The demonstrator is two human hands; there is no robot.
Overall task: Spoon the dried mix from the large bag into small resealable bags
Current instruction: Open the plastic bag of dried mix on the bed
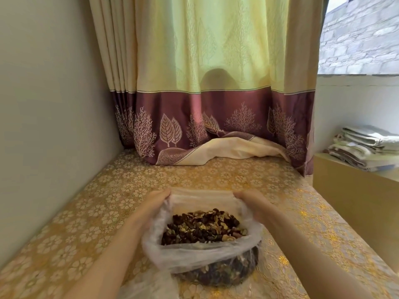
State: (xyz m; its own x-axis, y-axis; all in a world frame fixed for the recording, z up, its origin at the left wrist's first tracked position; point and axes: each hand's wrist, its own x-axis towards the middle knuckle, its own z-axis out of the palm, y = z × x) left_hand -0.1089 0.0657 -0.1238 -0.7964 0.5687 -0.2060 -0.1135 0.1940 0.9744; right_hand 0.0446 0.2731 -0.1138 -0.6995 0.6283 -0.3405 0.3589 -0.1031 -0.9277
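Large bag of clear thin plastic, sitting on the table near its front edge, roughly mid-width. Mouth pulled wide, rim rolled down and slack at the near side. Dried mix inside: dark brown and tan pieces, heaped, visible both through the open mouth and through the bag wall lower down.

Left hand on the bag's far-left rim, fingers curled over the plastic edge and gripping it (thumb hidden by the film, cannot tell where it lies). Forearm running in from the lower-left, wrist roughly straight, back of hand up.

Right hand mirrored on the far-right rim, fingers curled round the edge, pinching plastic. Forearm coming in from the lower-right corner, angled inward toward the bag.

Both hands level with each other, well apart, the bag mouth stretched between them. Slight motion blur on both.

More clear plastic lying at the front edge, just left of the bag, touching or under the left forearm (cannot tell which).

Table covered in gold floral cloth. Curtain, yellow over a purple leaf-print band, hem pooled on the far edge. Folded textiles stacked on a separate ledge off the right side. Plain wall along the left edge.
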